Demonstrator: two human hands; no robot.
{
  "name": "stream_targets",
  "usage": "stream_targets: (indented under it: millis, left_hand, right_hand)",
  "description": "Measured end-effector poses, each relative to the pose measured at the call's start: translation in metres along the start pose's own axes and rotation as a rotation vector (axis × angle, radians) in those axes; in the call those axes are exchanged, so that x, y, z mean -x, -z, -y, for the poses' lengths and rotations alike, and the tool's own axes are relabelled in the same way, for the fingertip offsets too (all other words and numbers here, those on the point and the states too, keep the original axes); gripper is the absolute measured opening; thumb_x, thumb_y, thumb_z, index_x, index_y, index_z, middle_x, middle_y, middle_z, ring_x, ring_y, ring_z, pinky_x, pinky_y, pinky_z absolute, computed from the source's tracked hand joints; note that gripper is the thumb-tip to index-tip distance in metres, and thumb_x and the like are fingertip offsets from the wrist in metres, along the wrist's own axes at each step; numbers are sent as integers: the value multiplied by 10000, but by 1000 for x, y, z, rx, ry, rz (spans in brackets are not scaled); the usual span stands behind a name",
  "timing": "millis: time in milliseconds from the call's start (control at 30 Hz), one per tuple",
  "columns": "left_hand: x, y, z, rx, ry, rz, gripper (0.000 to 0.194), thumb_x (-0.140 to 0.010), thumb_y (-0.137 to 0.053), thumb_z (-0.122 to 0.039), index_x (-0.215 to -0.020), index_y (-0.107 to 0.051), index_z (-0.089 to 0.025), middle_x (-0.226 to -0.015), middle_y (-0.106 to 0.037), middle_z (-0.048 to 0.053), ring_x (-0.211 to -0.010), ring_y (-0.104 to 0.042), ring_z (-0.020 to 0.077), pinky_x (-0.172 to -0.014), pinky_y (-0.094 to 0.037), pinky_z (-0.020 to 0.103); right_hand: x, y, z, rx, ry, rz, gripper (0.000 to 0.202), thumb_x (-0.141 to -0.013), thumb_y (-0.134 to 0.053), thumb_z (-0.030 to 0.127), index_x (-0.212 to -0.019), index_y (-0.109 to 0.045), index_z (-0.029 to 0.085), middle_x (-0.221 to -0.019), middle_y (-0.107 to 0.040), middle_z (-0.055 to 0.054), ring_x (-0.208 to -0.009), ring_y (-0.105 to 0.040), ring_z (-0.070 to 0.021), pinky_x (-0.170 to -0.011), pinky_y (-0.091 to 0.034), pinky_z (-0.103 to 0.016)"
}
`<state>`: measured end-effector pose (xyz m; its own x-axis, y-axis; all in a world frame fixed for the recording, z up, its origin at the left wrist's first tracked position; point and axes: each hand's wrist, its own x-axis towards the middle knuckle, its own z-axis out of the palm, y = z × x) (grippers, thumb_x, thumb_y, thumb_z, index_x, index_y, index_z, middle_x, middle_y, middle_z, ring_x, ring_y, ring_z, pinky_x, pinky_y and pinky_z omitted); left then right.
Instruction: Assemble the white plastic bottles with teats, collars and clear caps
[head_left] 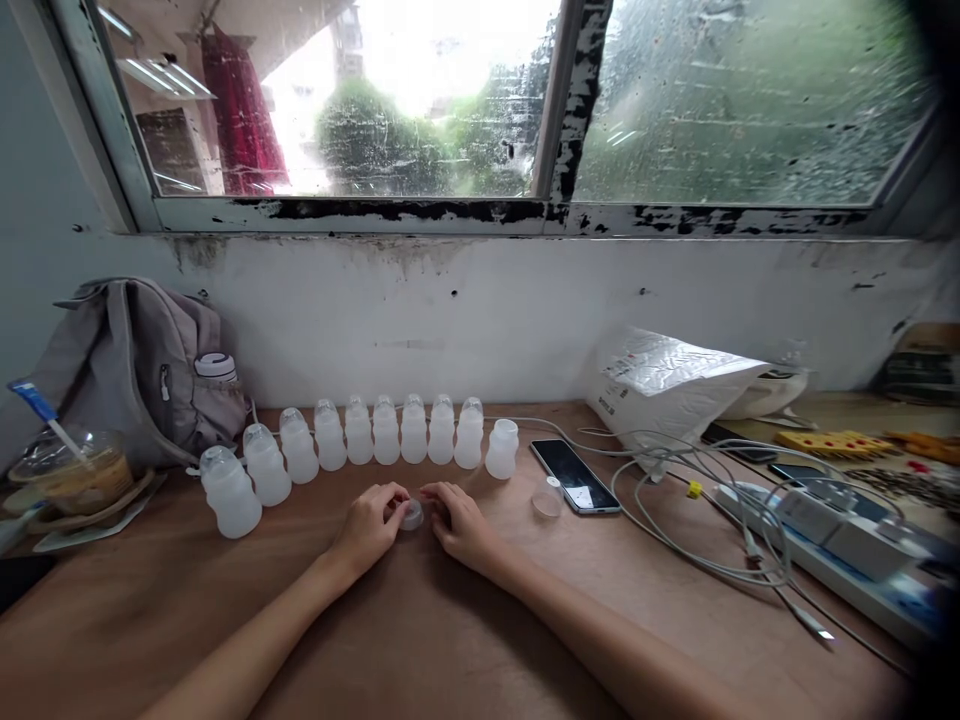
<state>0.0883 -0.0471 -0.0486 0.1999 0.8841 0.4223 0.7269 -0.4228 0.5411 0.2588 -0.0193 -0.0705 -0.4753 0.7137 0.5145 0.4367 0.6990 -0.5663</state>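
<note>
My left hand (373,527) rests on the table, its thumb and fingers closed on the edge of a small translucent bottle part (412,515), perhaps a collar or nipple piece. To the right of that piece, my right hand (461,525) has bent fingers with a gap to the thumb and holds nothing visible. Beyond both hands several frosted baby bottles (413,432) stand upright in a curved row, topped with clear domed caps. The bottle at the right end (502,450) has no domed cap. A clear cap (547,504) lies right of my right hand, with a small white piece (553,483) beside it.
A phone (576,477) lies on the wooden table (420,640). Right of it are tangled cables (697,520), a power strip (832,550) and a white plastic bag (667,390). At left stand a grey backpack (142,370) and an iced drink cup (82,480). A wall closes off the back.
</note>
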Motion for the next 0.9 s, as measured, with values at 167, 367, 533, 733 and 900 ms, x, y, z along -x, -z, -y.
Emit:
stream_targets:
  millis: [167, 367, 533, 733, 900]
  left_hand:
    - [0, -4, -9, 372, 97, 7, 186, -808, -423, -327, -780, -543, -188, -708, -598, -1, -628, -546, 124, -577, -423, 223]
    - [0, -13, -4, 626, 231, 13, 254, -775, -464, -406, -821, -509, -160, -693, -582, 10, -555, -540, 118, -440, -395, 192]
    - [2, -14, -4, 606, 294, -36, 306, -794, -429, -417, -966, -478, -168, -735, -578, 22, -575, -533, 122, -438, -398, 191]
    - [4, -8, -17, 456, 116, 39, 261, -828, -377, -371, -827, -555, -180, -752, -590, 11, -660, -539, 126, -584, -423, 217]
    - [8, -9, -20, 306, 8, 6, 177, -777, -465, -300, -870, -544, -172, -769, -590, 19, -593, -516, 111, -541, -405, 208]
  right_hand:
    - [1, 6, 12, -88, 45, 16, 406, -660, -395, 10, -1005, -474, 209, -936, -570, -36, -862, -532, -148, -766, -423, -266]
    - [0, 8, 19, -104, 10, -13, 180, -730, -436, 133, -889, -489, 199, -790, -571, -10, -664, -519, -117, -619, -415, -217]
    - [-1, 3, 13, -38, -94, -99, 74, -703, -461, 149, -748, -437, 203, -629, -493, 27, -546, -445, -106, -520, -361, -203]
    - [-1, 2, 11, -56, -138, -107, 93, -685, -450, 145, -694, -382, 207, -593, -443, 40, -521, -418, -103, -495, -328, -199]
    - [-1, 2, 15, -72, -137, -84, 115, -660, -445, 129, -684, -360, 204, -586, -428, 44, -518, -402, -100, -491, -304, -198]
